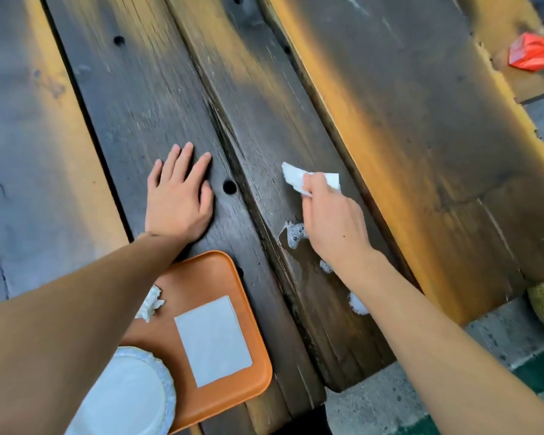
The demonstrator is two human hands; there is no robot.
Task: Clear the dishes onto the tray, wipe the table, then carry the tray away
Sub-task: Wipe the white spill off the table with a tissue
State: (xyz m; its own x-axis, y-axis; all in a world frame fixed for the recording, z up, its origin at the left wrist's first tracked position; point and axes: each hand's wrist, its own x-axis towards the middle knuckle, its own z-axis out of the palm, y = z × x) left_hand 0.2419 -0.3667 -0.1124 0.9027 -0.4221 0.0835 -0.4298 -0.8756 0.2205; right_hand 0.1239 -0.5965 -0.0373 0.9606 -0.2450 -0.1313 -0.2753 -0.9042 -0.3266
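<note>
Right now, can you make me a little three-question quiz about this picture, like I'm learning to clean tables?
1. True or false: the left hand lies flat on the table.
2. What is the right hand holding? A) a sponge B) a white napkin C) a cup
3. Fill in: the flat napkin and the white plate sit on the orange ____.

Key
1. True; its fingers are spread on the wood.
2. B; it is pinched just beyond the foam on the table.
3. tray; a crumpled napkin is on it too.
</note>
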